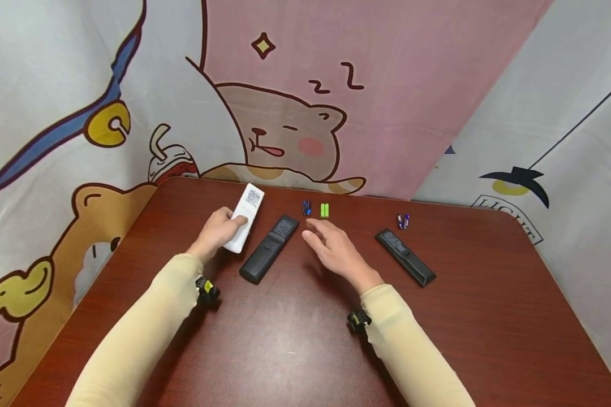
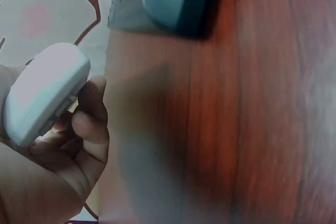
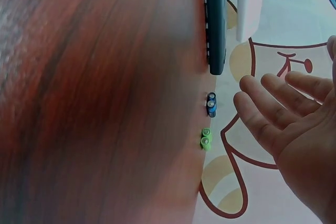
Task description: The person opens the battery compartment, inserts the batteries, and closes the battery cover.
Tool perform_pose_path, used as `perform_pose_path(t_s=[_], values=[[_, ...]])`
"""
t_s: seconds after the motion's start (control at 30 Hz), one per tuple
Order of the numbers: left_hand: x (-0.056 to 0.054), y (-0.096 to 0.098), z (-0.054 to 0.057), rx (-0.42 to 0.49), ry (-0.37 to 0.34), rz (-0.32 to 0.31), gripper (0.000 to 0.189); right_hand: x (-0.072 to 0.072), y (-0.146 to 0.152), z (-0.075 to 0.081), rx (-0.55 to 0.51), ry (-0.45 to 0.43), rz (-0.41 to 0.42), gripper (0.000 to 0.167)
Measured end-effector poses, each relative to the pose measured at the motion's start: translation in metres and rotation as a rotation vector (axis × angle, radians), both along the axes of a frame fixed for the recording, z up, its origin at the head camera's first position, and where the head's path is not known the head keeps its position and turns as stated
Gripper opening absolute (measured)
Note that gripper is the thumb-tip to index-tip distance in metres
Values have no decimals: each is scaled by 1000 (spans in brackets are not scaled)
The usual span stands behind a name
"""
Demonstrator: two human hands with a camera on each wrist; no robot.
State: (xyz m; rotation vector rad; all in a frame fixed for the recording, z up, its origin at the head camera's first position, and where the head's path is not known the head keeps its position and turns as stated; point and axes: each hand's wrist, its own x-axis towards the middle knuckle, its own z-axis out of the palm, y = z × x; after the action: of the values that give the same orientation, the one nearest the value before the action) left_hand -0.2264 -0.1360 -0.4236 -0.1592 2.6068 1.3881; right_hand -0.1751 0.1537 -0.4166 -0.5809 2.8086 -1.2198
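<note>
My left hand point(image 1: 218, 232) grips a white remote control point(image 1: 245, 219), thumb across its label side and fingers curled beneath, as the left wrist view also shows. A black remote point(image 1: 270, 249) lies face down just right of it, its label at the far end. My right hand point(image 1: 331, 246) hovers over the table with fingers extended and nothing in it; in the right wrist view the palm point(image 3: 310, 145) faces the camera. Beyond that hand lie a pair of blue-and-black batteries point(image 1: 307, 208) and a pair of green batteries point(image 1: 325, 210).
Toward the right a second black remote point(image 1: 405, 257) lies face down, with two purple-and-white batteries point(image 1: 403, 221) behind it. The reddish-brown table point(image 1: 285, 350) ends at a cloth backdrop point(image 1: 387, 113) printed with cartoon animals.
</note>
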Motion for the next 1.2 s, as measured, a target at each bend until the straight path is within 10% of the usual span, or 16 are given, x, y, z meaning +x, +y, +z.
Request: perform_pose_path(t_s=[0.3,1.2], values=[[7,12,-1,350,-63,46,24,-1,-6,-2,-12,-7,21,49],[7,42,-5,594,-33,21,39,-11,-12,-6,-25,36,23,46]])
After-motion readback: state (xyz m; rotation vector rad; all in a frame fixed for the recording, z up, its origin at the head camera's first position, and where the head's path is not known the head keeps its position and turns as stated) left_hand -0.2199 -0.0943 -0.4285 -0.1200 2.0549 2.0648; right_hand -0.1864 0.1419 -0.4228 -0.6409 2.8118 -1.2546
